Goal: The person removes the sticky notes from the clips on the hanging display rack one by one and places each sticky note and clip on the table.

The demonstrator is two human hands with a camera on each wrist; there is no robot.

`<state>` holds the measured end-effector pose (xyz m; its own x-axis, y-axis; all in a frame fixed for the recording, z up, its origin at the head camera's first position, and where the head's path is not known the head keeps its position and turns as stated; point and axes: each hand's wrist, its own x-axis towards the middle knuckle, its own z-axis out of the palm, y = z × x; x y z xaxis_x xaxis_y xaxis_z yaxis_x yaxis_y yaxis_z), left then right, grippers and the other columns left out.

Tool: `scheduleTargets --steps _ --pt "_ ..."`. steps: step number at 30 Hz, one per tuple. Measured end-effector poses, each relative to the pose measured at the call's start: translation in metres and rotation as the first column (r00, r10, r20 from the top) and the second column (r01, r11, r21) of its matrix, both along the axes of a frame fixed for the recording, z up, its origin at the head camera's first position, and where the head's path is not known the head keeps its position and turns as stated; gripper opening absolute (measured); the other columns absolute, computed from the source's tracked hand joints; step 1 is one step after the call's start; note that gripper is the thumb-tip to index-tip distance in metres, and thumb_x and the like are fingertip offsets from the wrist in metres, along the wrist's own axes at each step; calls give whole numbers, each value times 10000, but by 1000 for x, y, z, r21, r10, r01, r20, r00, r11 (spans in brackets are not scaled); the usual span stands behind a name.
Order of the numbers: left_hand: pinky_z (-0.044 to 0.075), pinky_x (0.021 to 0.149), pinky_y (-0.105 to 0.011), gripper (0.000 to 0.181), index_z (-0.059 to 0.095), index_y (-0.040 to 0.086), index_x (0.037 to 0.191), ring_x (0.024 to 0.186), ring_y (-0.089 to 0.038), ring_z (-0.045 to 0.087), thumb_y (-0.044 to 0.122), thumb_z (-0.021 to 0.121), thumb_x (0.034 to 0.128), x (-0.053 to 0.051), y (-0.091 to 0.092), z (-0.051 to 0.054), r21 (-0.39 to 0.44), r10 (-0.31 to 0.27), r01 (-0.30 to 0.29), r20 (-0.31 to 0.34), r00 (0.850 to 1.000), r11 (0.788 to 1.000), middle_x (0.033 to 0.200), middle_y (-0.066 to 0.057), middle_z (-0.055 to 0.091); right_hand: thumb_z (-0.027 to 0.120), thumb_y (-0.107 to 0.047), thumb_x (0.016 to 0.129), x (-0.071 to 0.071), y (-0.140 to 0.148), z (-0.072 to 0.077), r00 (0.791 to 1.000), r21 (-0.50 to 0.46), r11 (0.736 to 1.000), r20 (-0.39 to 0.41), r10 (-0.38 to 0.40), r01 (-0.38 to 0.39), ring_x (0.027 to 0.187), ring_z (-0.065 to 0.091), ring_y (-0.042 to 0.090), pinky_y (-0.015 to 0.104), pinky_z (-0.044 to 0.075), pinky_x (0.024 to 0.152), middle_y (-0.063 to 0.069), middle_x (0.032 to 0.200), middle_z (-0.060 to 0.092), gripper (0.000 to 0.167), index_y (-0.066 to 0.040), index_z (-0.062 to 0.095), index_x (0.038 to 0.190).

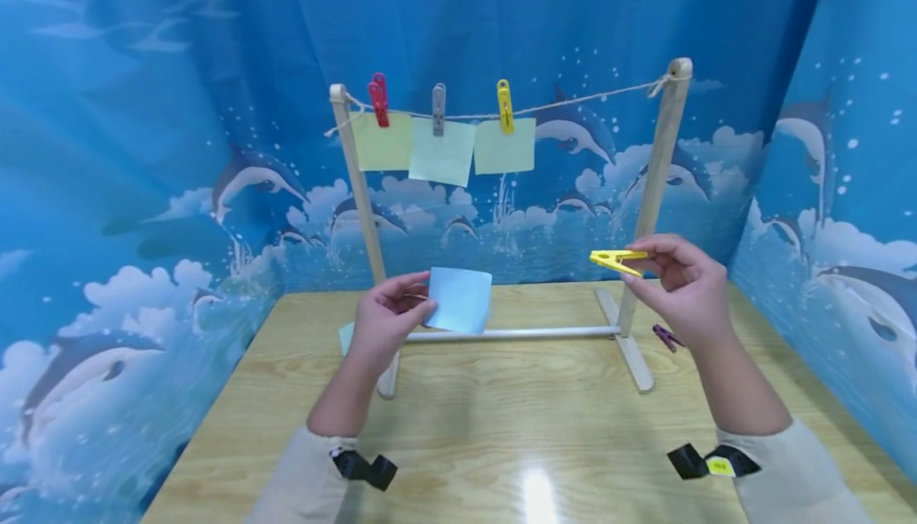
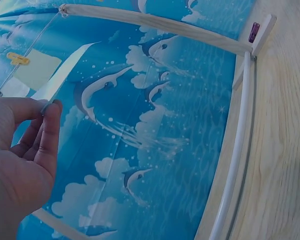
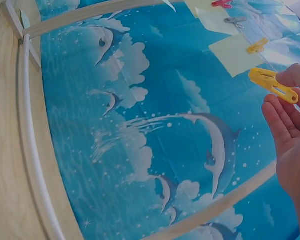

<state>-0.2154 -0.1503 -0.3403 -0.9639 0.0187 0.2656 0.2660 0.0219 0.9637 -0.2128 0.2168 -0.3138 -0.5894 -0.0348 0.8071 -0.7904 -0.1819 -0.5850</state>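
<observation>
Between thumb and fingers, my left hand (image 1: 390,313) pinches a light blue sticky note (image 1: 461,301) by its left edge, in front of the rack. My right hand (image 1: 684,285) holds a yellow clothespin (image 1: 618,260) near the right post, its far end pointing left. On the string (image 1: 595,96) above hang three paper notes: a yellow-green one (image 1: 384,146) under a red clothespin (image 1: 378,100), a pale green one (image 1: 442,158) under a grey clothespin (image 1: 438,110), and another pale green note (image 1: 505,150) under a second yellow clothespin (image 1: 505,106).
The string runs between a left wooden post (image 1: 364,197) and a right wooden post (image 1: 659,158), joined low by a white rod (image 1: 516,334). A purple clothespin (image 1: 668,338) lies right of the rack on the wooden table (image 1: 458,428). A greenish note (image 1: 346,338) shows behind my left wrist.
</observation>
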Motion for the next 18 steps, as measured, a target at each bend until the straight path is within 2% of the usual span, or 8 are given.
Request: scheduleTargets --steps 4,9,15,18 --pt "589 707 -278 363 685 67 1204 883 -198 660 27 750 849 4 -12 -6 -5 17 -17 -17 1000 1000 1048 -108 678 594 306 755 4 6 -7 997 17 998 49 -54 53 922 671 220 258 553 844 185 1050 641 327 221 585 1071" --pt "591 740 -300 360 674 44 1209 923 -207 662 35 744 857 10 -24 -12 -21 43 -44 -33 999 999 1091 -119 672 625 263 779 9 15 -17 984 51 991 125 -128 123 935 664 198 247 547 849 164 1072 642 340 187 604 1110" --pt "581 782 -281 361 666 47 1215 979 -195 653 42 741 862 17 -37 -19 -53 96 -95 4 995 994 1128 -97 663 608 253 802 14 25 -29 979 9 994 175 -108 108 944 673 172 233 551 826 121 1058 666 321 222 565 1118" --pt "581 784 -283 371 659 36 1221 982 -194 652 20 737 858 18 -43 -22 -41 121 -120 30 992 992 1121 -97 665 612 235 816 18 29 -36 964 -1 990 227 -136 140 945 677 153 221 553 811 112 1057 674 311 214 565 1124"
